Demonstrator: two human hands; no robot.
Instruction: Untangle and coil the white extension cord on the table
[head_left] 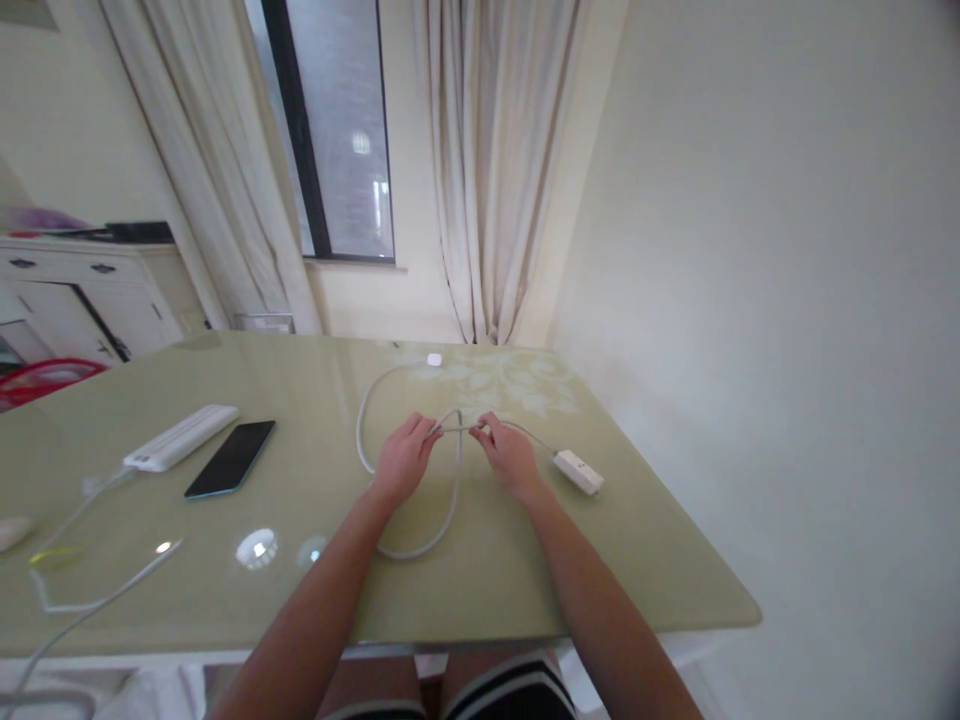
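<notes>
A white cable [450,500] lies in loops on the green glass table [525,590]. My left hand [403,458] and my right hand [510,458] both pinch the cable where its strands cross, a short stretch held taut between them. One end of the cable runs to a small white plug [434,359] near the table's far edge. The other end leads to a small white socket block [578,471] just right of my right hand.
A black phone [230,458] and a long white power strip [181,437] lie at the left, with thin white cords [97,600] near the front left edge. A wall runs along the right; curtains and a window stand behind. A white cabinet [90,300] is at far left.
</notes>
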